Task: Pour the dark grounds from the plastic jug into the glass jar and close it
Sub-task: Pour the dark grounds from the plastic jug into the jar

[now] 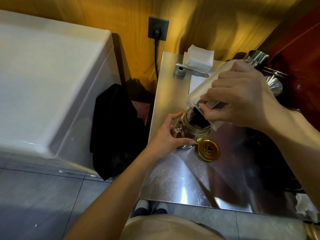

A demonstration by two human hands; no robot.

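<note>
My right hand [242,97] grips a clear plastic jug [206,87], tilted down to the left with its open mouth over the glass jar [194,130]. Dark grounds [199,118] slide out of the jug's mouth into the jar's opening. My left hand [166,135] wraps the jar's left side and holds it upright on the steel table [181,179]. The jar's gold lid [207,150] lies flat on the table just in front and to the right of the jar, touching nothing else I can tell.
A small grey device [179,71] and folded white paper [199,58] sit at the table's far end. Steel cups and funnels [270,78] stand at the right. A white chest [48,84] and a black cloth [114,130] lie left of the table's edge.
</note>
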